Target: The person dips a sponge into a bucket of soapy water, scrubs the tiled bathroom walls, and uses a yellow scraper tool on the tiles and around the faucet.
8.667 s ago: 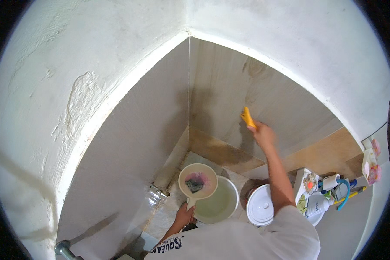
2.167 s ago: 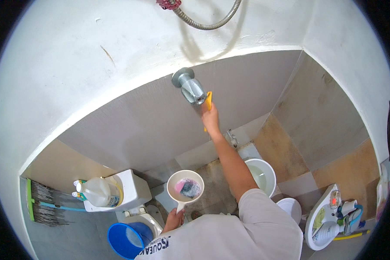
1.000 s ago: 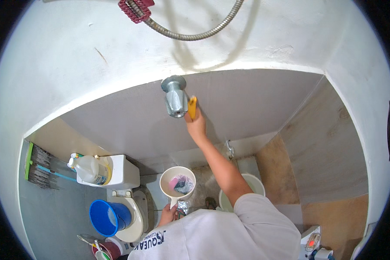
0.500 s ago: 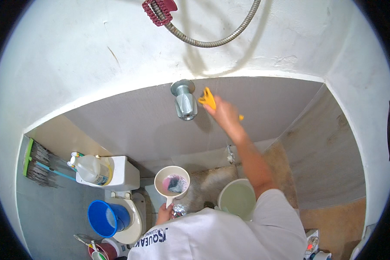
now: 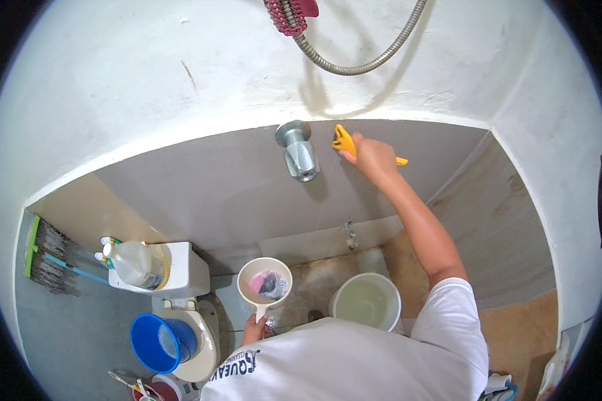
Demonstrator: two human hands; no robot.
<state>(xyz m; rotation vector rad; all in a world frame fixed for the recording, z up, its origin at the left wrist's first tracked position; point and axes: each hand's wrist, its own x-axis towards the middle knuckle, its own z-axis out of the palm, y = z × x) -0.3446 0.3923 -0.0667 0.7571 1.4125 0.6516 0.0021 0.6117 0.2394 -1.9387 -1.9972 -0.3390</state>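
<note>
My right hand, arm stretched out, is closed round a yellow hand tool with a wedge-shaped head and a dark patch at its end. The head is at the grey tiled wall, just right of a metal shower valve; whether it touches the tiles I cannot tell. Low at my left side, my left hand grips the handle of a cream dipper. Inside the dipper lie pinkish suds and a dark grey-blue piece, perhaps a sponge or cloth.
A round tub of cloudy water stands below my right arm, near a small wall tap. At left, a blue bucket sits on the toilet; bottles stand on its cistern. A broom leans beyond. Overhead hangs a shower hose.
The yellow tool in my right hand has moved right, farther from the valve, and slightly up the wall. My left hand still holds the dipper. The whole view has shifted a little.
</note>
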